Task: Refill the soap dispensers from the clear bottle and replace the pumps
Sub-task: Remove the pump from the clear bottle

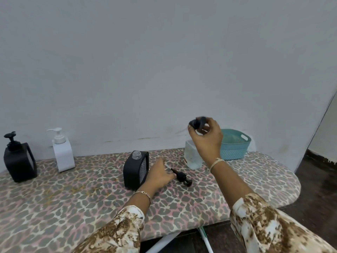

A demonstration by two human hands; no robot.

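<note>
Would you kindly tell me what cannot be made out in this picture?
All head view:
1. Dark thing in the right hand: motion-blurred, half covered by fingers; cap or pump unclear.
2. Clear bottle: top hidden behind that hand.
3. Open dispenser: soap level hidden by its dark body.
4. Left hand: its back hides whether fingers touch the loose pump.

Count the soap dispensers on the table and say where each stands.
3. The pumped black dispenser stands far left, the white dispenser beside it, and the open black dispenser at centre, by the left hand. The basket could hide more.
</note>
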